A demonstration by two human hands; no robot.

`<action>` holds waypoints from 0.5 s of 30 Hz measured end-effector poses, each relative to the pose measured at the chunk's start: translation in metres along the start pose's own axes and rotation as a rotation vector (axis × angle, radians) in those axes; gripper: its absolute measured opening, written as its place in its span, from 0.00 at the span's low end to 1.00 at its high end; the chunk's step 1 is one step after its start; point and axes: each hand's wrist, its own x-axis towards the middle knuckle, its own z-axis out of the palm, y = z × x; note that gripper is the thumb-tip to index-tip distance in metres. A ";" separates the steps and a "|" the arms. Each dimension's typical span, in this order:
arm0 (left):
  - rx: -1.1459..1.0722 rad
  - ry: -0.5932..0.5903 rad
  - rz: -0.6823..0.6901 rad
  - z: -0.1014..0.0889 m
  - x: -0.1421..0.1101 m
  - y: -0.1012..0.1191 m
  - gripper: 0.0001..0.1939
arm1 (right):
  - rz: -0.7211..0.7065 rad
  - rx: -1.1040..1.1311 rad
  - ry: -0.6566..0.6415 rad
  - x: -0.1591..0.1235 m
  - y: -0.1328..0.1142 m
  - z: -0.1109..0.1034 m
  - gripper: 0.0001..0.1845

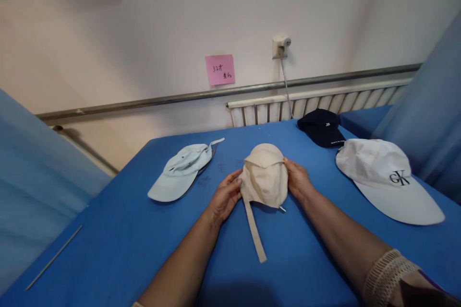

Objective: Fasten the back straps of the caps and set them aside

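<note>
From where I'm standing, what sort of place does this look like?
Possibly a clinic or treatment room, though I can't be sure: blue curtains flank a blue-covered table, and a metal rail runs along the wall.

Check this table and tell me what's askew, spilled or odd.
The beige cap has its strap trailing loose, its end unfastened. A thin stick lies near the left edge of the table, looking stray, well apart from the pale blue cap. Nothing appears spilled.
</note>
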 end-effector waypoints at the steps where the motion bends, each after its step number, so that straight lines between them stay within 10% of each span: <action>1: 0.016 0.025 0.049 -0.002 0.002 -0.001 0.27 | -0.030 -0.058 0.042 0.004 0.001 -0.001 0.19; 10: 0.403 0.119 0.351 -0.022 0.031 -0.013 0.44 | -0.277 -0.440 0.025 0.018 0.014 -0.002 0.28; 15: 0.772 0.297 0.436 -0.034 0.035 -0.017 0.34 | -0.477 -0.683 0.074 0.008 0.001 -0.007 0.18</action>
